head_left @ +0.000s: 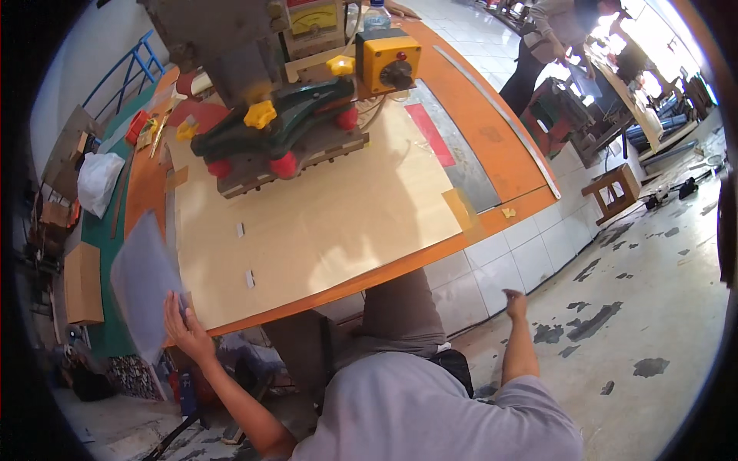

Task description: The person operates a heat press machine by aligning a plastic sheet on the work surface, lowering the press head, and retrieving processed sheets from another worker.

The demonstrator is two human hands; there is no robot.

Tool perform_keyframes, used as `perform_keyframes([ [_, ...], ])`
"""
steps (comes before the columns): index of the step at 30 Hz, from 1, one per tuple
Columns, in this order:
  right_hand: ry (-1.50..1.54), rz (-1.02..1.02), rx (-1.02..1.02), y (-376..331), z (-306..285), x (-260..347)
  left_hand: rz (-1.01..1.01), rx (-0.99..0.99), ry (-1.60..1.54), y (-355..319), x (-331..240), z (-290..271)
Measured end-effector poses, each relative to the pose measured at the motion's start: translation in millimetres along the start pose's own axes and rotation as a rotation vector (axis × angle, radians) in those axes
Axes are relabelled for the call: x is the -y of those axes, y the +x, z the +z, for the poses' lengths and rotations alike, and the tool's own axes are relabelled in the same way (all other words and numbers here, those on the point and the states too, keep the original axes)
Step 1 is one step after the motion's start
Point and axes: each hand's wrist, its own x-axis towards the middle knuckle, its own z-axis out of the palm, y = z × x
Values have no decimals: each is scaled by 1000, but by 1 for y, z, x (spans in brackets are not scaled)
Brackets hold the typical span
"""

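— Where does the sheet sit relative to the hands?

— The grey translucent plastic sheet [142, 288] is at the person's left, over the near left corner of the orange-edged tabletop [492, 127]. The left hand [184, 326] has its grip closed on the sheet's lower right edge, fingers spread up along it.

— And its long axis?

— It runs up and slightly left from the grip, away from the person, the sheet tilted rather than lying flat; it looks a little blurred.

— The other hand?

— The right hand [515, 301] hangs well apart, off the tabletop's near edge above the patchy floor, loosely curled and holding nothing that I can see. So the left is plainly the nearer.

— What lies ahead of the sheet?

— A pale cardboard-coloured board [323, 223] covering the tabletop, and beyond it the green press machine with yellow and red knobs [280, 131].
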Motion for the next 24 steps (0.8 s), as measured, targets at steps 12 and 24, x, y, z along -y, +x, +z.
perform_keyframes([
  [12,168,116,710,-93,192,-9,-35,57,6,-1,15,-9],
  [24,1099,152,-361,159,-140,70,42,-25,-38,-2,17,14],
])
